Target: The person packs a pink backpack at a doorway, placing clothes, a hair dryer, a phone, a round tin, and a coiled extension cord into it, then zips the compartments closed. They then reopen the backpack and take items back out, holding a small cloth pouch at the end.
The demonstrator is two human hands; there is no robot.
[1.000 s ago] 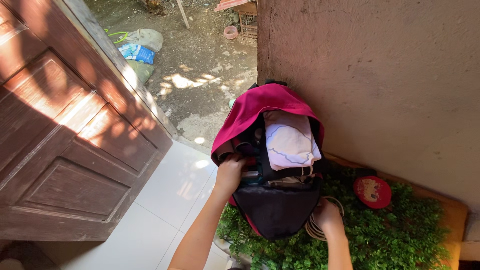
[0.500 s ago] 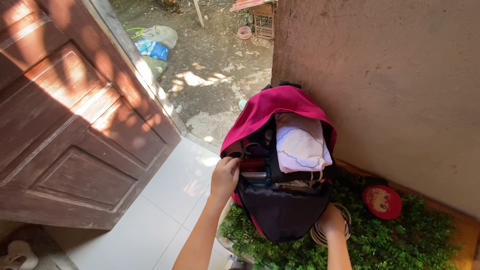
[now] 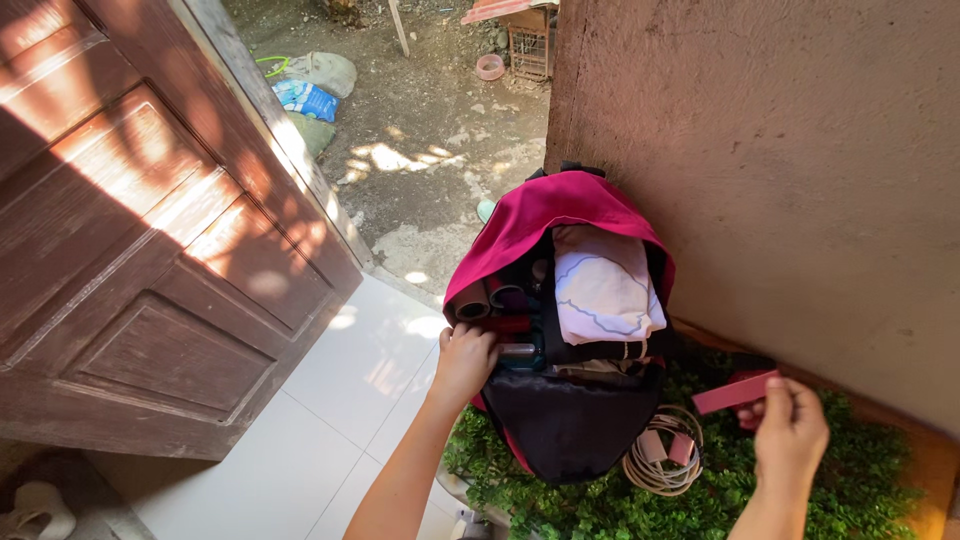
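We're looking down at an open pink and black backpack [image 3: 565,300] that's standing on a patch of green artificial turf [image 3: 800,490], right against the rough wall [image 3: 780,170]. Our left hand [image 3: 465,362] is gripping the bag's left edge, fingers curled shut on the fabric by the opening. Inside, a folded white cloth [image 3: 603,285] is sitting at the top, and two rolled tubes [image 3: 487,298] are poking out on the left side. Our right hand [image 3: 790,435] is up over the turf's right part, pinching a flat red lid [image 3: 735,392] by its edge between thumb and fingers, tilted, clear of the bag. A coiled white cable with pink plugs [image 3: 662,458] is lying on the turf just beside the bag's lower right corner. The brown wooden door [image 3: 140,250] is standing open on the left.
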